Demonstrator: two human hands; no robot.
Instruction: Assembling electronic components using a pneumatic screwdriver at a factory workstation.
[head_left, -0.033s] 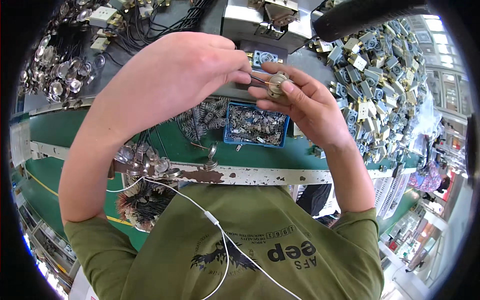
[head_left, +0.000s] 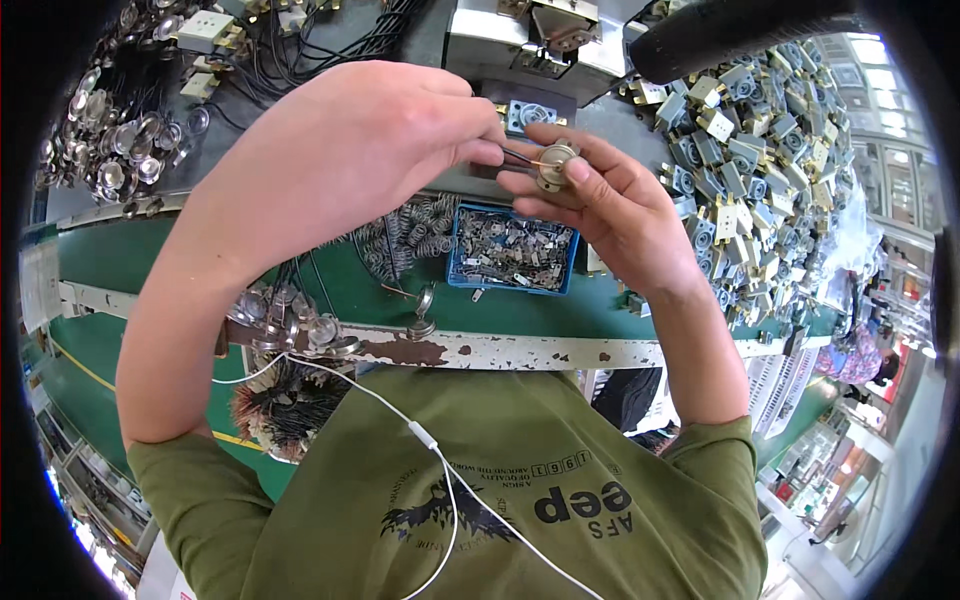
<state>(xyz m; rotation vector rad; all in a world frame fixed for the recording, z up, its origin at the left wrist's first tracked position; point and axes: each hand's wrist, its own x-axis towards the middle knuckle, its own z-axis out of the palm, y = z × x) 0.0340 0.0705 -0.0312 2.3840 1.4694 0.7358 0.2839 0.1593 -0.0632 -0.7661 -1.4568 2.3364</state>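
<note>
My left hand (head_left: pixel 430 120) is closed, its thumb and fingers pinching a thin black wire (head_left: pixel 515 155) with a bare copper end. That end reaches the face of a round metal disc part (head_left: pixel 556 165) with small side tabs. The fingers of my right hand (head_left: pixel 625 200) are wrapped around the disc, thumb on its front edge. Just beyond the hands sits a grey square block with a round socket (head_left: pixel 530 115). Below them on the bench is a blue tray (head_left: pixel 508 287) full of small metal clips. Whether the copper end is fixed to the disc, I cannot tell.
Coil springs (head_left: pixel 415 240) pile left of the tray. Many grey and cream blocks (head_left: pixel 745 180) heap at the right. Round metal discs with black wires (head_left: pixel 130 160) lie at the far left. A metal fixture (head_left: pixel 535 45) stands ahead, with a black tube (head_left: pixel 740 40) at upper right.
</note>
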